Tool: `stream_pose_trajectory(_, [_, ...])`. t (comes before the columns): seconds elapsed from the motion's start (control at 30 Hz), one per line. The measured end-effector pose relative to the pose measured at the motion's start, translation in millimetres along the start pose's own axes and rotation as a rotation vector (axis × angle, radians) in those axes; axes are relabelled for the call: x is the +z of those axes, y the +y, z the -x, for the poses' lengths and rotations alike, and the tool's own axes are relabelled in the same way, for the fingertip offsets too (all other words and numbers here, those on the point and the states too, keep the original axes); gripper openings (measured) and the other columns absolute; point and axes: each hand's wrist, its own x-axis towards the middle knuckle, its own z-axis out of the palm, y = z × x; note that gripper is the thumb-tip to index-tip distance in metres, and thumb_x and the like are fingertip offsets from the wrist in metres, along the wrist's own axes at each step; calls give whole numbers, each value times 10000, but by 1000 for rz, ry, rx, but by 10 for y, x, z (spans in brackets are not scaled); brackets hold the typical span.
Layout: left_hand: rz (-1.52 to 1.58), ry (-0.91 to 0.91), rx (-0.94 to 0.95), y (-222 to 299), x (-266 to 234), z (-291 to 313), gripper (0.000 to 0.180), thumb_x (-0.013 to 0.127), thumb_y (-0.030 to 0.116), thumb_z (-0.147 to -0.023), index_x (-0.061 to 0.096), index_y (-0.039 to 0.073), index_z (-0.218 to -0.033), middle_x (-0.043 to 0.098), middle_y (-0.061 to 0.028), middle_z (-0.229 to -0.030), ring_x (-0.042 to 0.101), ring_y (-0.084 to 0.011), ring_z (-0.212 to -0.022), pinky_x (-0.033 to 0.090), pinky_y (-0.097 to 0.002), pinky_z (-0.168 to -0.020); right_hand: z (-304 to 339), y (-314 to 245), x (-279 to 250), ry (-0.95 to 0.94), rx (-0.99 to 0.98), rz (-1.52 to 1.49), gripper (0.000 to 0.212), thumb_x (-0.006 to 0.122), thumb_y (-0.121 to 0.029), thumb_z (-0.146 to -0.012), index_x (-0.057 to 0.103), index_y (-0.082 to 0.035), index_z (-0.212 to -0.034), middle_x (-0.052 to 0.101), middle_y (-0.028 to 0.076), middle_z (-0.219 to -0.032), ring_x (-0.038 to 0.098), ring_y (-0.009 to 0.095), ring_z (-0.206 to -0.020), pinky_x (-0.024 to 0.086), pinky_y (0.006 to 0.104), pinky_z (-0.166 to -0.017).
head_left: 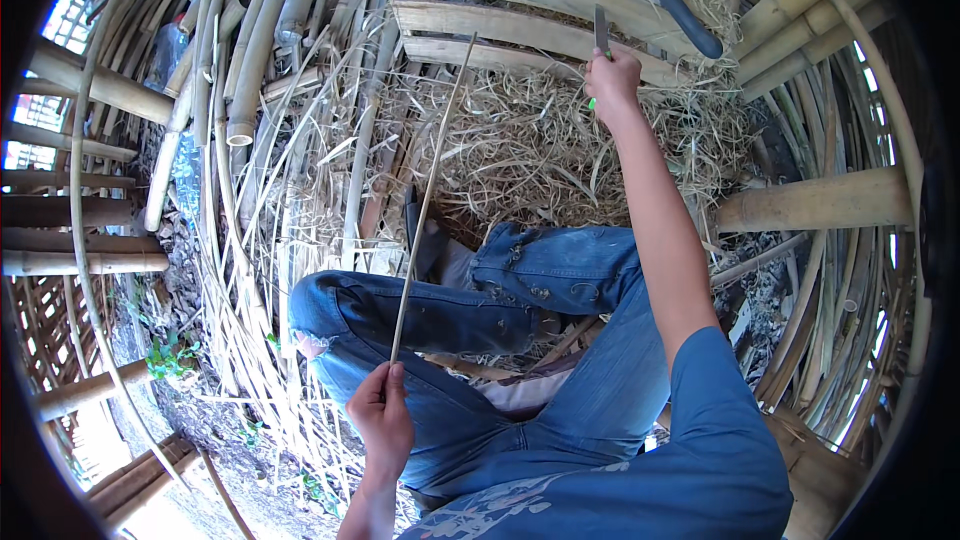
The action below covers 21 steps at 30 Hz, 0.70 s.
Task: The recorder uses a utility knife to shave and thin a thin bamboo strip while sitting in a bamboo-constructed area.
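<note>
My left hand is closed round the lower end of a long thin bamboo strip. The strip rises from my fingers past my bent knee toward the wooden slats. Out ahead on the right, my right hand is wrapped round the handle of a knife, whose blade points away from me. A bit of green shows at the handle; my fingers hide the rest. The two hands are far apart, and the knife does not touch the strip.
Wooden slats lie ahead, with a dark-handled tool resting across them. Bamboo shavings cover the ground before my crossed legs. Bamboo poles and loose strips lie at left. A bamboo post juts in from the right.
</note>
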Motion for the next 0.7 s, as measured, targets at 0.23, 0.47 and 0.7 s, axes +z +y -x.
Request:
stream_pose_trajectory(0.23, [2, 4, 23, 11, 1, 40, 179, 624, 119, -938, 675, -53, -943, 549, -9, -612, 452, -48, -560, 346, -213, -494, 29, 121, 75, -148, 19, -210, 67, 552, -83, -949, 533, -24, -922, 553, 40, -706, 426, 66, -458, 298, 229, -383])
stream_pose_trajectory(0.47, [10, -23, -38, 11, -61, 107, 195, 627, 147, -941, 680, -37, -977, 567, 2, -652, 482, -51, -596, 367, -196, -544, 229, 198, -31, -294, 52, -214, 164, 572, -118, -953, 577, -15, -1080, 678, 109, -948, 467, 75, -492, 332, 221, -413])
stream_pose_trajectory(0.7, [106, -66, 8, 21, -33, 133, 203, 596, 148, -958, 673, -39, -978, 541, 7, -642, 458, -46, -580, 339, -202, -514, 890, 66, -179, -611, -36, -292, 127, 557, -13, -930, 588, 4, -1052, 666, 115, -931, 522, 95, -581, 420, 229, -512])
